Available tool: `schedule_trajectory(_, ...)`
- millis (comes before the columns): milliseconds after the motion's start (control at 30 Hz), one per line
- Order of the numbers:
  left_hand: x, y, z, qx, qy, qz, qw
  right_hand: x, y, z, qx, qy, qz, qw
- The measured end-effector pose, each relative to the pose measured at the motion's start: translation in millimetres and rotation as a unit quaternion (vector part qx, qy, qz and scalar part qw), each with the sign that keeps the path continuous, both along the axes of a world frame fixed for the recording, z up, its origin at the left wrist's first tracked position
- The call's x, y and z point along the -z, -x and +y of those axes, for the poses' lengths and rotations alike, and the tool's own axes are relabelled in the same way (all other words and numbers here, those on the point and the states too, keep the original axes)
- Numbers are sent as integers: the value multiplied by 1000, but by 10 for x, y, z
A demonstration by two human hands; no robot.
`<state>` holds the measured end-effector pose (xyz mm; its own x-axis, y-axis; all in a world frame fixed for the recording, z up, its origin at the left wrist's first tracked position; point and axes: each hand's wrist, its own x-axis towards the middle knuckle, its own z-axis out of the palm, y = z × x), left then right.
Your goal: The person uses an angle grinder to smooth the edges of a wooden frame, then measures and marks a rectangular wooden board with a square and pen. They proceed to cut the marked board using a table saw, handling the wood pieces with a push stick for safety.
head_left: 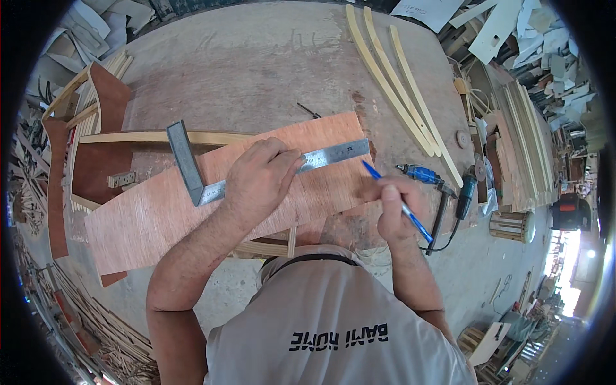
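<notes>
A reddish plywood panel [144, 215] lies at a slant in front of me, wide at its left end. On top of it rests a try square [337, 154], its steel blade running toward the panel's right end and its thick grey stock [183, 157] at the left. My left hand [260, 176] is closed over the blade, pressing it to the wood; the fingers cover its middle. Pinched in my right hand [399, 208] is a blue pen [417, 221]. Its tip is near the panel's right end, just below the blade; I cannot tell whether it touches the wood.
Beneath the panel is a wooden frame [160, 137] with brown plywood sides. Curved wood strips [391, 83] lie at the far right of the worktable [256, 58]. A blue air tool [420, 173], a hammer [439, 218] and a teal power tool [467, 192] lie right of my right hand.
</notes>
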<state>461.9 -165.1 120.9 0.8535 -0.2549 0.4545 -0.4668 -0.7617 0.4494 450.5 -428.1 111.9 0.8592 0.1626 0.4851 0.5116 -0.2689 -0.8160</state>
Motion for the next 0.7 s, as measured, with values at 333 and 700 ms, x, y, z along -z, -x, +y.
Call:
schedule_trajectory(333, 6, -17, 8, 2, -7, 3, 1000, -204, -220, 425, -86, 74, 129, 985)
schedule_trajectory(700, 10, -17, 17, 2, -4, 12, 1000, -266, -255, 478, -72, 136, 111, 982)
